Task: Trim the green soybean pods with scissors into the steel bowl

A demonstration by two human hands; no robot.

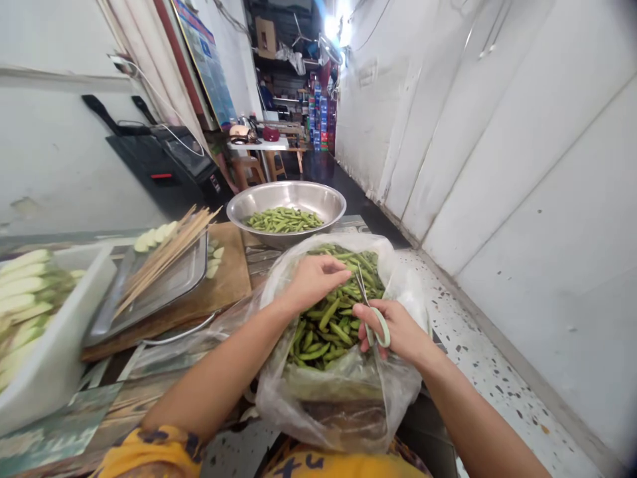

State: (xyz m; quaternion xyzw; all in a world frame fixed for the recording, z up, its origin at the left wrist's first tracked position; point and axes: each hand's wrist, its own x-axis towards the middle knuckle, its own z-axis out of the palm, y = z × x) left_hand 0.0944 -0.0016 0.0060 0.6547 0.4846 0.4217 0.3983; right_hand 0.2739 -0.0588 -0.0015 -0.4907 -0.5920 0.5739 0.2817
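Observation:
A clear plastic bag (338, 392), wide open at the top, holds a heap of green soybean pods (326, 332) in front of me. My left hand (321, 279) hovers over the far left part of the heap, thumb and fingertips drawn together. Whatever may be between them is too small to make out. Scissors (381, 325) with pale green handles are gripped in my right hand (398, 325), at the bag's right side. Their blades point up and away, slightly parted, close to the left fingertips. Beyond the bag, a steel basin (293, 192) contains more pods.
On the left, a white tub (94, 279) holds sliced pale green vegetables. Wooden skewers (164, 255) lie across a metal tray (186, 275) on a wooden board (231, 259). A white wall (497, 153) runs along the right, above speckled floor (478, 358).

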